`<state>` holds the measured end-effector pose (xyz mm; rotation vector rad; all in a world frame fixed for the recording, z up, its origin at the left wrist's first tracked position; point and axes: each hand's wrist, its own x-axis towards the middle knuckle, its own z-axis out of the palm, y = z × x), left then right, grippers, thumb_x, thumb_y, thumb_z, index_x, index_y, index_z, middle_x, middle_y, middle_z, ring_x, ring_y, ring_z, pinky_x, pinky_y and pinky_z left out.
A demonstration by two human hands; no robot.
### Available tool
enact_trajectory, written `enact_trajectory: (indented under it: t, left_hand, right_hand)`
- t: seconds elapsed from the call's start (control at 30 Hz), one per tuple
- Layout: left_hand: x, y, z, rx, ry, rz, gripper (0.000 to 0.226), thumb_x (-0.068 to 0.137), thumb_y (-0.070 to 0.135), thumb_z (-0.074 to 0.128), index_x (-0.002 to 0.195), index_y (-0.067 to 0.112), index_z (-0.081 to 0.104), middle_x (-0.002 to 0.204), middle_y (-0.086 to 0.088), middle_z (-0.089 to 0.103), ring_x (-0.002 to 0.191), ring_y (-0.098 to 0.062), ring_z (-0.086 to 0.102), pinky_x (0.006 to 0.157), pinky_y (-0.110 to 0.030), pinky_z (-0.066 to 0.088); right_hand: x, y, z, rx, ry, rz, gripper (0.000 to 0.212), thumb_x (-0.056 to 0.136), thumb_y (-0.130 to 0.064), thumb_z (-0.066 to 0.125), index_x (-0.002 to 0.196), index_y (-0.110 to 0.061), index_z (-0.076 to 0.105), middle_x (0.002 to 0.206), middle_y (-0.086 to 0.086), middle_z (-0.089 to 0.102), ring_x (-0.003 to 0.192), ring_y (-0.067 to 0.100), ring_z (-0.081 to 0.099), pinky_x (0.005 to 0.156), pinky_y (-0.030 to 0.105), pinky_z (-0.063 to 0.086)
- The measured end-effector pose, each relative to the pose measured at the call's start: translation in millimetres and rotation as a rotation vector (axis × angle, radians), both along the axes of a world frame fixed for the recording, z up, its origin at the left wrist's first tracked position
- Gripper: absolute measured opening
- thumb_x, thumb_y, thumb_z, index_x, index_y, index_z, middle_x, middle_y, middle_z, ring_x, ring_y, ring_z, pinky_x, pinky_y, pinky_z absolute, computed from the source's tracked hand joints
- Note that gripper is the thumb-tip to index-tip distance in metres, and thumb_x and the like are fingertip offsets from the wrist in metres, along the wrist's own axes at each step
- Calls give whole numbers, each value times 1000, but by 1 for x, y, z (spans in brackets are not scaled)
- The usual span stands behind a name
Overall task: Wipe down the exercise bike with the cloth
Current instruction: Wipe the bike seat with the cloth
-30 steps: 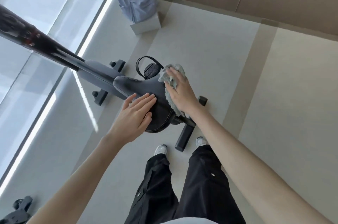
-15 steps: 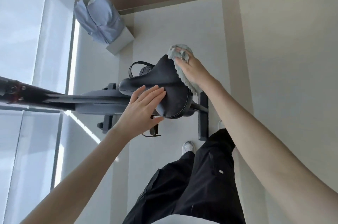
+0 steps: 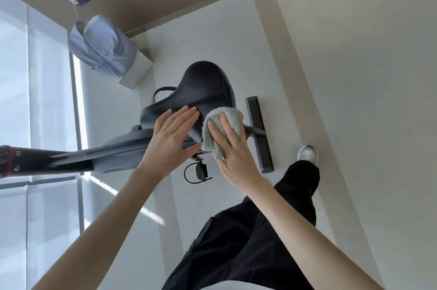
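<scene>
The left hand [image 3: 169, 138] lies flat, fingers straight, on the black saddle [image 3: 205, 86]. Beside it, the right hand [image 3: 233, 150], also flat, presses the grey cloth [image 3: 212, 128] against the saddle's edge.

Your left hand [image 3: 170, 140] lies on the saddle [image 3: 205, 86], your right hand [image 3: 234, 157] just right of it on the cloth [image 3: 222, 128] at the saddle's edge, pedal [image 3: 199, 171] beneath, base bar [image 3: 259, 133] rightward, shirt [image 3: 101, 46] beyond on the left.
</scene>
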<state>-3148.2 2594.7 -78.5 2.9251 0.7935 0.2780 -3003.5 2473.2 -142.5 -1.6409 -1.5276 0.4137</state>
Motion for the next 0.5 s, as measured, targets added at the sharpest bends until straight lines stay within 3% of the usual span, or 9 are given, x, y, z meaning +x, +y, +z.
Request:
enact_trajectory:
  t: [0.13, 0.27, 0.4, 0.5]
  left_hand:
    - [1, 3, 1, -7, 16, 3, 65, 81, 43, 68, 133, 6, 56, 137, -7, 56, 134, -22, 43, 113, -48, 31]
    - [2, 1, 2, -33, 12, 36, 69, 82, 48, 65, 136, 6, 54, 140, -7, 53, 136, -22, 41, 115, -46, 28]
    - [5, 1, 2, -48, 22, 57, 71, 83, 51, 62, 137, 6, 52, 142, -8, 52, 137, -22, 40, 115, -46, 27]
    - [5, 5, 2, -43, 30, 72, 77, 81, 57, 61, 138, 7, 50, 143, -7, 51, 137, -23, 40, 114, -47, 27]
  right_hand:
    - [15, 24, 7, -18, -18, -10, 54, 92, -27, 46, 143, -11, 37, 153, 11, 19, 145, 28, -3, 106, 64, 27]
    - [36, 61, 18, -92, 131, -51, 53, 92, -31, 38, 139, -9, 46, 153, 15, 28, 142, 34, 18, 111, 58, 24]
    - [17, 38, 13, -67, 186, -115, 53, 100, -28, 34, 146, -3, 30, 156, 18, 14, 146, 31, 11, 115, 52, 23]
    - [2, 15, 10, -78, 279, -82, 58, 103, -37, 27, 149, -5, 14, 158, 12, 1, 147, 27, 1, 117, 46, 18]
